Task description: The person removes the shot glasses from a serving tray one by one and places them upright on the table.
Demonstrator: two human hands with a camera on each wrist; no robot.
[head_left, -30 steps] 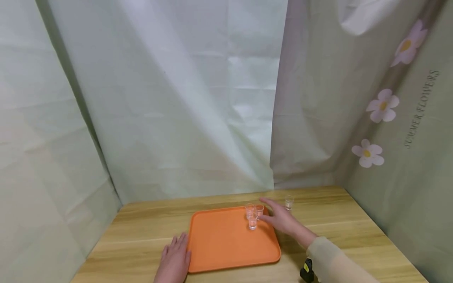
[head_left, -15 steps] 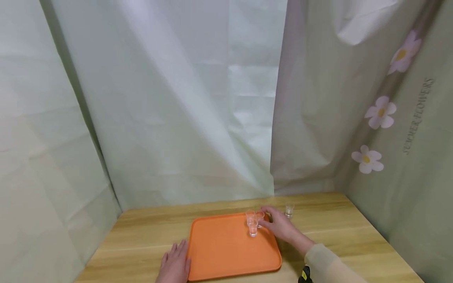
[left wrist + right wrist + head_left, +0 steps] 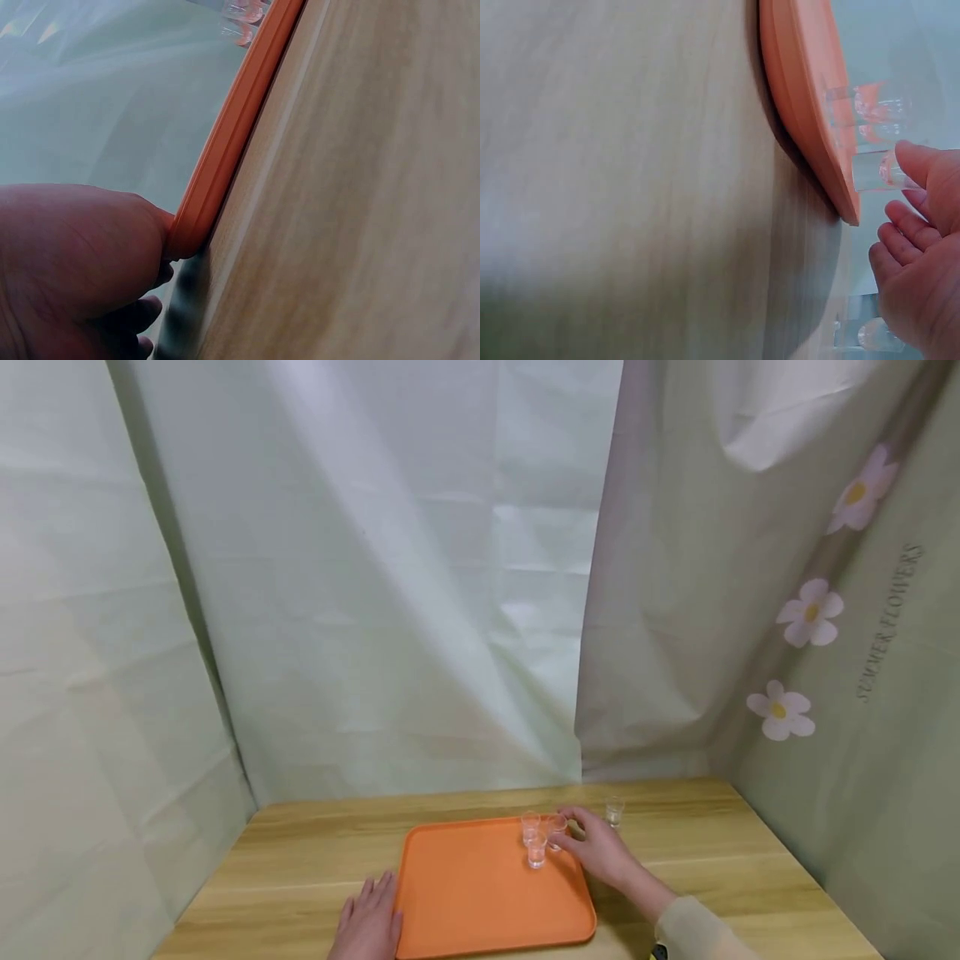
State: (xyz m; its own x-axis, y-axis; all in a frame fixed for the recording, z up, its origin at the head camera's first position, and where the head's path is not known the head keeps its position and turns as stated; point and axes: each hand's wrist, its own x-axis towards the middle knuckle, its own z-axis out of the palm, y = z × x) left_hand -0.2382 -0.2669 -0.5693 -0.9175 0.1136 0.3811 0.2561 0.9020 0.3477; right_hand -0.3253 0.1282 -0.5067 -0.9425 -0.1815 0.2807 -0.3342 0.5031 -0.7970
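My right hand (image 3: 604,855) holds a small clear shot glass (image 3: 871,171) between thumb and fingers. This glass stands upright at the far right corner of the orange tray (image 3: 480,893). Close by on the tray are two more shot glasses, a far one (image 3: 529,828) and a nearer one (image 3: 536,853). A further shot glass (image 3: 614,812) stands on the table behind the right hand. My left hand (image 3: 366,922) lies on the table at the tray's left edge, fingers extended. In the left wrist view its thumb side meets the tray's side.
The wooden table (image 3: 307,852) is bounded by pale fabric curtains (image 3: 420,710) at the back and both sides. White flowers and lettering are printed on the right curtain (image 3: 885,760).
My right hand has closed its fingers on the shot glass, which has shifted slightly right, away from the other two. The left hand stays by the tray. The head view has tilted up a little.
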